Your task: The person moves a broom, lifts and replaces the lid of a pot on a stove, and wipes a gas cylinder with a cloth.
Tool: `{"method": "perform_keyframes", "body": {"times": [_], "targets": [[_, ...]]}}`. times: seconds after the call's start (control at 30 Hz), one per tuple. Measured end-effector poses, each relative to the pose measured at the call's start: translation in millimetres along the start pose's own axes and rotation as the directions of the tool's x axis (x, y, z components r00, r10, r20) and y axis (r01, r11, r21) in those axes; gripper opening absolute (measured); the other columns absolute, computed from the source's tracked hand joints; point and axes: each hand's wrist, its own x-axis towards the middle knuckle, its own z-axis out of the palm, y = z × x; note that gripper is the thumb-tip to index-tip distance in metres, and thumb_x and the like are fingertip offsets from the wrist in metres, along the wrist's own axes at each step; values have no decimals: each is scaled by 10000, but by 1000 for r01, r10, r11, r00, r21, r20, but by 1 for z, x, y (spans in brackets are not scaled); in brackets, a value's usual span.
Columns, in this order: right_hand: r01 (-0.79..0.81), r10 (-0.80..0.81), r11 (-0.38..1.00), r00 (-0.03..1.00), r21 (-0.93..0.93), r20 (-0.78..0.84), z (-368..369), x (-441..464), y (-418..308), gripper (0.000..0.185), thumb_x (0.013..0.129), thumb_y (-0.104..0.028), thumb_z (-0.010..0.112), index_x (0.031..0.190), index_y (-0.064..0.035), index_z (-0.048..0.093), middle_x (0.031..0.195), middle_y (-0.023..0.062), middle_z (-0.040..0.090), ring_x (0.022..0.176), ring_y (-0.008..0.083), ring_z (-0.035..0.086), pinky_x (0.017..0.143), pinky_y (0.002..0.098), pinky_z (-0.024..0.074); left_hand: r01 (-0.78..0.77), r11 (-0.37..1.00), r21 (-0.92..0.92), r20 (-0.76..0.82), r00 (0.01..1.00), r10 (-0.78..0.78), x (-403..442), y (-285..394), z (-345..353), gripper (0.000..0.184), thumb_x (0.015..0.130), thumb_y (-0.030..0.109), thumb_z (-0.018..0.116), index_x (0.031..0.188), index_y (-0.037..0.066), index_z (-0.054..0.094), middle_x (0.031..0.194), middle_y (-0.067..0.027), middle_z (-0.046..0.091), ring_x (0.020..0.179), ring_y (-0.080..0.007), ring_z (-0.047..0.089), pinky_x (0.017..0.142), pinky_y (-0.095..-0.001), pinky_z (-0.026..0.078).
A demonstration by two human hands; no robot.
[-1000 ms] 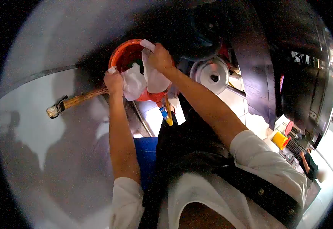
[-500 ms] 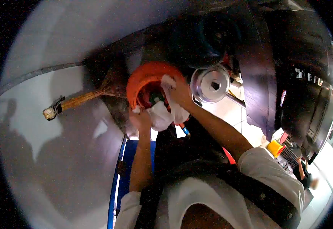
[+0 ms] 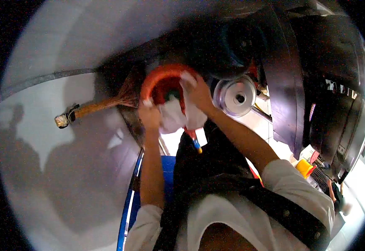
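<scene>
A round orange-red vessel, bucket-like (image 3: pixel 165 71), sits in front of me, with something green showing blurred inside it. My left hand (image 3: pixel 150 116) is closed at its near left rim, with a bit of white between the fingers. Across the opening, my right hand (image 3: pixel 199 95) grips a white cloth (image 3: pixel 196 116) on the right side. The pale cloth hangs between both hands over the near rim, so I cannot tell if it is one piece or two. Below it pokes out a red stick-like part with a blue and yellow tip (image 3: pixel 197 146).
A bundled-straw broom (image 3: pixel 103 104) leans to the left. Right of the vessel is a shiny metal lid or pot (image 3: pixel 236 98). A blue bin-like object (image 3: pixel 168 175) stands below, near my legs. Far right are a yellow container (image 3: pixel 304 168) and another person (image 3: pixel 336 195).
Both hands have shifted slightly up with the cloth. The vessel's rim looks tilted and moved a little upward. The whole view has shifted slightly.
</scene>
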Motion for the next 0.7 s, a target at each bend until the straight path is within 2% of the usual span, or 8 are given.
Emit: {"method": "perform_keyframes", "body": {"times": [0.03, 0.1, 0.13, 0.23, 0.43, 0.57, 0.63, 0.7], "targets": [[-171, 165, 984, 980, 49, 108, -6, -20, -3, 515, 844, -334, 621, 1219, -7, 487, 1100, 250, 592, 983, 438, 581, 831, 461, 468, 51, 977, -208, 15, 999, -49, -30, 6, -8, 505, 736, 49, 591, 1221, -58, 497, 1054, -263, 618, 955, -406, 608, 845, -410, 483], [-70, 73, 996, 996, -50, 59, 4, -65, 20, 416, 867, -228, 571, 1222, -27, 488, 1111, 240, 588, 992, 405, 589, 825, 434, 477, 229, 945, -235, 77, 973, -217, -74, 9, -19, 549, 752, 10, 585, 1284, -42, 462, 1143, -263, 584, 1022, -388, 587, 914, -411, 452], [-23, 26, 994, 999, -103, 34, 9, -88, 31, 376, 878, -176, 547, 1223, -38, 489, 1117, 235, 587, 997, 389, 593, 821, 420, 482, 100, 968, -228, -19, 994, -107, -78, -16, -8, 388, 780, 104, 601, 1132, -41, 523, 991, -228, 613, 884, -360, 604, 799, -417, 474], [-208, 205, 978, 975, 30, 84, 9, -87, 16, 380, 878, -196, 565, 1211, -27, 493, 1123, 223, 584, 1002, 384, 588, 796, 404, 486, 58, 995, -87, 30, 998, -56, -67, -31, -9, 374, 779, 69, 577, 1134, -43, 539, 1005, -237, 618, 912, -367, 605, 805, -400, 475], [181, -182, 976, 983, -119, -3, 33, -16, 5, 442, 865, -323, 600, 1186, -31, 510, 1038, 244, 610, 930, 404, 601, 786, 431, 476, -153, 977, 147, 49, 988, 148, 15, -32, -25, 349, 850, 234, 573, 1090, -20, 569, 899, -191, 639, 864, -357, 611, 714, -446, 499], [-143, 144, 990, 983, -22, 115, 40, 7, -41, 470, 847, -370, 605, 1182, -53, 515, 949, 254, 625, 872, 431, 604, 779, 482, 465, 119, 967, -227, -90, 986, -142, 19, 0, -48, 237, 847, 160, 564, 896, -71, 585, 868, -255, 638, 800, -358, 623, 688, -416, 472], [-29, 47, 994, 985, -107, 169, 38, 3, -42, 464, 828, -333, 628, 1181, -58, 507, 975, 242, 631, 875, 429, 611, 777, 482, 478, 0, 999, 39, -122, 993, 5, 0, -52, -27, 280, 848, 167, 574, 970, -85, 560, 891, -256, 630, 812, -364, 618, 725, -410, 480], [121, -103, 990, 971, -73, 216, 34, -12, -22, 450, 824, -301, 635, 1181, -61, 504, 975, 229, 637, 867, 425, 617, 773, 477, 487, 98, 986, -138, -167, 978, -121, -41, -57, -10, 320, 845, 160, 579, 1047, -85, 536, 964, -236, 627, 844, -356, 614, 784, -399, 484]]}}
